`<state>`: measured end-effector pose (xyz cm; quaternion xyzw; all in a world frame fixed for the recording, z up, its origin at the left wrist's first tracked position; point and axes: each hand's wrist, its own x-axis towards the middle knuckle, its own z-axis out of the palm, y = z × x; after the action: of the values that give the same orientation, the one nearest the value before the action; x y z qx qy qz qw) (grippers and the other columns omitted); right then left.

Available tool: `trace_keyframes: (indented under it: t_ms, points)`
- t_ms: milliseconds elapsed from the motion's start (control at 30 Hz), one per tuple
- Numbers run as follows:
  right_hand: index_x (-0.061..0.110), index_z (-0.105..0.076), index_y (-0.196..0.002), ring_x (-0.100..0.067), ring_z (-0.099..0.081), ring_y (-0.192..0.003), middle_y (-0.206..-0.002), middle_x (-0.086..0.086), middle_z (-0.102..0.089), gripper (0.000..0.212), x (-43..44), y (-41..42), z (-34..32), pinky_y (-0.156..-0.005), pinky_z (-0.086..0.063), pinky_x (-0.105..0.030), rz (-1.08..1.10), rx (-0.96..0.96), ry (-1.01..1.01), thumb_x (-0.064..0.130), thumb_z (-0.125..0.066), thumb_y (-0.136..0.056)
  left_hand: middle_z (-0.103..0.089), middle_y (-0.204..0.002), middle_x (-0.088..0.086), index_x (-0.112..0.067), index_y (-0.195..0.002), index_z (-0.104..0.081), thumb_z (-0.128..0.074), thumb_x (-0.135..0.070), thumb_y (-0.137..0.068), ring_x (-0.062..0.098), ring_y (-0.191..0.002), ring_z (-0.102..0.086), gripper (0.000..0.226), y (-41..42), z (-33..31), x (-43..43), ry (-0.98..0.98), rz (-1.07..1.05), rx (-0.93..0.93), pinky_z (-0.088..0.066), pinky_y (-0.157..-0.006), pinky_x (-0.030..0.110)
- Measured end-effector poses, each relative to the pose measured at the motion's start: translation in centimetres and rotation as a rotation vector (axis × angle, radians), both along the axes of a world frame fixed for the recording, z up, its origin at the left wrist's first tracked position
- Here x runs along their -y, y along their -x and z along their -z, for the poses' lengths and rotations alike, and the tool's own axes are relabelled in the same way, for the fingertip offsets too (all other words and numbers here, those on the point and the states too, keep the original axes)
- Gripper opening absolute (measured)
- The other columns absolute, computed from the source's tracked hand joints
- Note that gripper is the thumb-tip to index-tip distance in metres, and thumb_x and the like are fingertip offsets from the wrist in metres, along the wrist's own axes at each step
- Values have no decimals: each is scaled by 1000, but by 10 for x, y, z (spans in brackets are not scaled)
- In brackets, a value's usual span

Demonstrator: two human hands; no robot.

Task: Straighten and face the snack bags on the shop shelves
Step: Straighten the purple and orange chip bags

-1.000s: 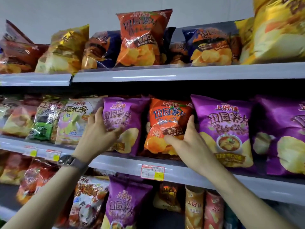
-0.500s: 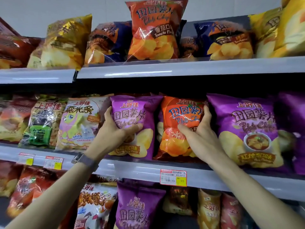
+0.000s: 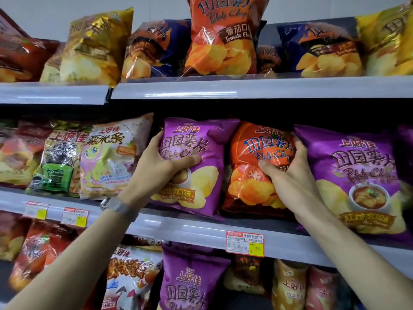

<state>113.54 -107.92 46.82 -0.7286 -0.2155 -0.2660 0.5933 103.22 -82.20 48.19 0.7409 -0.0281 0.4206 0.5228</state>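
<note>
On the middle shelf a purple chip bag stands beside an orange tomato chip bag. My left hand grips the purple bag's left edge, thumb across its front. My right hand clasps the orange bag's right side, fingers behind it and thumb on the front. Both bags face outward and lean slightly. A larger purple bag stands just right of the orange one.
A white corn-stick bag and a green-labelled bag stand left of my left hand. The top shelf carries yellow, dark blue and orange bags. More bags fill the bottom shelf. A red and yellow price tag hangs on the middle rail.
Both hands slid higher on their bags and closed around the edges. The purple and orange bags now stand more upright. The camera moved closer and tilted up.
</note>
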Motion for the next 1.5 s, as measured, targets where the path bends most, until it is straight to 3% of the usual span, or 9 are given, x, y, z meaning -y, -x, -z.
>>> trace_keyframes:
  t_ms: [300, 467, 667, 767, 900, 1033, 1133, 1200, 1500]
  points:
    - [34, -22, -159, -19, -57, -129, -138, 13, -55, 97, -7, 0, 4, -113, -45, -43, -20, 114, 35, 32, -84, -85, -79, -116, 13, -16, -130, -66, -93, -22, -65, 26, -94, -78, 70, 4, 10, -3, 177, 290, 32, -63, -74, 31]
    - [32, -25, -160, -3, -57, -112, -129, 17, -55, 96, -20, 12, 6, -86, -39, 0, -72, 162, -28, 29, -84, -85, -80, -116, 2, -29, -138, -61, -96, -31, -59, 24, -101, -79, 87, 26, 9, -6, 101, 146, 83, -64, -85, 37]
    - [44, -29, -152, -13, -58, -126, -142, 11, -54, 96, -52, 24, 11, -109, -50, -44, -136, 211, -56, 40, -90, -77, -78, -121, 1, -36, -143, -59, -97, -48, -49, 27, -105, -78, 103, 77, 21, -34, 123, -3, 143, -60, -95, 45]
    - [47, -31, -149, -13, -54, -129, -142, 13, -52, 95, -70, 31, 14, -111, -47, -45, -166, 206, -73, 40, -91, -76, -78, -122, 1, -32, -143, -61, -101, -48, -49, 24, -105, -78, 103, 104, 32, -47, 153, -69, 174, -64, -84, 34]
    - [45, -31, -149, -9, -52, -128, -142, 12, -49, 97, -97, 37, 16, -110, -48, -42, -225, 195, -135, 34, -92, -75, -79, -116, -2, -37, -139, -62, -88, -26, -66, 19, -92, -79, 79, 127, 41, -62, 169, -189, 201, -64, -81, 43]
    - [43, -28, -148, -12, -49, -129, -144, 7, -44, 99, -129, 41, 17, -111, -47, -44, -212, 204, -156, 32, -92, -74, -80, -111, -4, -36, -141, -58, -88, -22, -67, 15, -91, -79, 82, 138, 42, -64, 156, -223, 193, -63, -72, 25]
    - [43, -27, -148, -17, -46, -132, -144, 3, -38, 101, -150, 43, 17, -112, -44, -50, -183, 212, -132, 30, -93, -72, -77, -95, -7, -31, -142, -57, -98, -27, -65, 6, -65, -71, 88, 142, 42, -63, 148, -218, 167, -56, -56, 18]
    - [44, -23, -151, -21, -47, -132, -147, 1, -34, 105, -159, 44, 18, -110, -45, -53, -164, 208, -92, 30, -92, -74, -71, -93, -7, -30, -146, -54, -100, -38, -59, 3, -61, -64, 99, 142, 42, -63, 139, -236, 141, -55, -51, 34]
    - [45, -2, -160, -30, -45, -135, -152, 0, -23, 120, -144, 43, 22, -107, -40, -45, -169, 155, 103, 46, -88, -76, -77, -120, -7, -37, -151, -46, -102, -32, -64, 14, -106, -77, 103, 130, 37, -33, 90, -257, 171, -59, -97, 41]
